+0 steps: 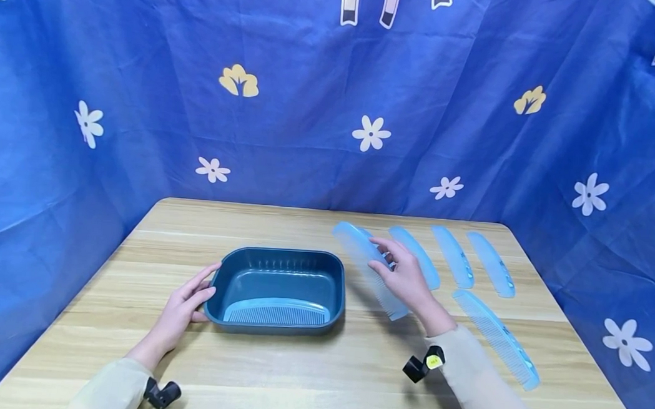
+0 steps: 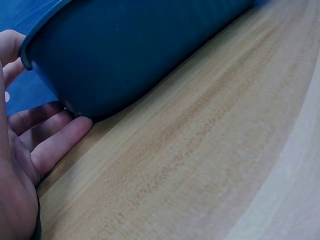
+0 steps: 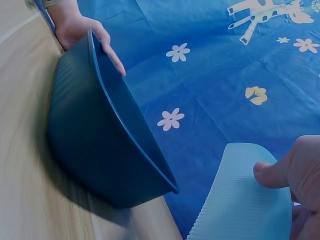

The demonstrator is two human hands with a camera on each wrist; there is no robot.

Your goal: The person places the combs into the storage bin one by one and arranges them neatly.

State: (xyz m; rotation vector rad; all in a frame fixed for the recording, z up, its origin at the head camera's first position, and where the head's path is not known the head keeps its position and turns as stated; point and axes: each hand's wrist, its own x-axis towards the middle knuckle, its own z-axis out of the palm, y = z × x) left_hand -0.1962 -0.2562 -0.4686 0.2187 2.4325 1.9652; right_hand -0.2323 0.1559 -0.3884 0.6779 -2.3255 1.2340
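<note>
A pale blue translucent comb [image 1: 353, 240] slants over the table, pinched by my right hand [image 1: 404, 278]. My thumb lies across the comb's flat side in the right wrist view. At the left end of the dark teal plastic basin [image 1: 334, 280], my left hand [image 1: 177, 308] touches the rim and outer wall with extended fingers. Lower fingers [image 2: 65, 140] meet the wall near its base in the left wrist view. Inside the basin, another blue comb [image 1: 278, 311] lies along the near wall, teeth toward me.
Right of the held comb, several similar combs lie on the wooden table [image 1: 294, 384]: a comb [image 1: 417, 257], a comb [image 1: 454, 256] and a comb [image 1: 491, 263] in a back row, plus a nearer comb [image 1: 496, 337]. A blue patterned curtain [image 1: 311, 103] surrounds the table's back and sides.
</note>
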